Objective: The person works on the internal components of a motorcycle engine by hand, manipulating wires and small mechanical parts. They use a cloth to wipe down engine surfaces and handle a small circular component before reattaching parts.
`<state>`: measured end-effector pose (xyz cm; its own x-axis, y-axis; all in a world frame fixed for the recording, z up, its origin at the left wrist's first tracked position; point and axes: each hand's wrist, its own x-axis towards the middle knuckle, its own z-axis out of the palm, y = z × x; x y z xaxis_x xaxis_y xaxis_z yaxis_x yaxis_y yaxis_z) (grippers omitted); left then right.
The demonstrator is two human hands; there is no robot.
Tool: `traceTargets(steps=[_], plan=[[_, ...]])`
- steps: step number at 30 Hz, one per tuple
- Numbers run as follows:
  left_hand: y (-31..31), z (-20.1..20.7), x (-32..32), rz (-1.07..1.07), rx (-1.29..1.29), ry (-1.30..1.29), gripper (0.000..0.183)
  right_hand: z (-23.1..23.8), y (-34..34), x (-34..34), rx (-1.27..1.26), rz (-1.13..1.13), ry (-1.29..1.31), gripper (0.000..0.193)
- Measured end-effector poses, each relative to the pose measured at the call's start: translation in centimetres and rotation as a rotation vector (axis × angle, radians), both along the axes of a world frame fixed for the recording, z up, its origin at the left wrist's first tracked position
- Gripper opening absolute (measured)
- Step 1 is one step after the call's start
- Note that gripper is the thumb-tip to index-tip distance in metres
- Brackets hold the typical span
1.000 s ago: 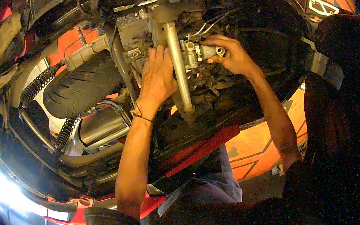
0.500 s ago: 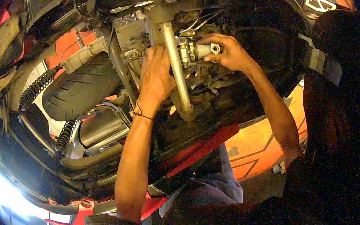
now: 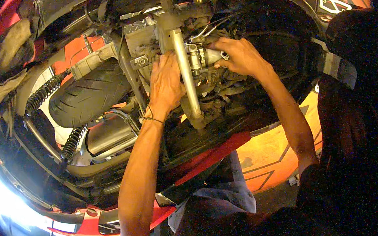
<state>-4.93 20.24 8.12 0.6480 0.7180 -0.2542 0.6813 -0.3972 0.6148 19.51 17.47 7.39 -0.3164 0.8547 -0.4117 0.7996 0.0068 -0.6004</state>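
Observation:
My right hand (image 3: 242, 57) is closed around the rounded end of a silver metal carburetor (image 3: 196, 57), thumb below and fingers over the top. The carburetor lies sideways within the opened body of a scooter, just right of a pale metal crossbar (image 3: 185, 73). To the left of that bar, my left hand (image 3: 165, 81) reaches down among the engine parts. Its fingers are bent and close together, with the tips out of sight; whatever they grip is hidden. Thin cables (image 3: 210, 28) run above the carburetor.
A rear tyre (image 3: 89, 93) sits at the left between two coil-spring shock absorbers (image 3: 43, 94), with a muffler (image 3: 109, 138) nearer me. Dark frame rails and a red body panel (image 3: 213, 159) border the opening. Orange flooring (image 3: 283, 154) with dark lines shows at the right.
The view has shifted slightly, so the scooter sits a little lower in it. My right hand has tilted the carburetor a little and brought it closer to the crossbar. My left hand stays among the engine parts.

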Motion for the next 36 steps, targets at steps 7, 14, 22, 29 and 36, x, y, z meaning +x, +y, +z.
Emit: traceTargets(steps=[7, 14, 22, 29, 36], plan=[[-0.5, -0.7, -0.2, 0.032, 0.064, -0.102, 0.036, 0.3, -0.9, -0.5, 0.137, 0.005, -0.043, 0.041], [-0.6, -0.5, 0.3, 0.06, 0.067, -0.103, 0.036, 0.0, -0.5, 0.6, 0.175, -0.079, 0.048, 0.063], [-0.8, -0.6, 0.4, 0.082, 0.144, -0.129, 0.044, 0.2, 0.1, 2.4, 0.228, 0.205, -0.255, 0.08], [-0.6, 0.1, 0.1, 0.071, -0.015, 0.017, 0.043, -0.5, 1.3, 0.2, 0.142, 0.344, -0.246, 0.081], [-0.1, -0.3, 0.1, 0.04, 0.062, -0.03, 0.045, -1.6, 1.4, -1.2, 0.258, 0.36, -0.256, 0.055]])
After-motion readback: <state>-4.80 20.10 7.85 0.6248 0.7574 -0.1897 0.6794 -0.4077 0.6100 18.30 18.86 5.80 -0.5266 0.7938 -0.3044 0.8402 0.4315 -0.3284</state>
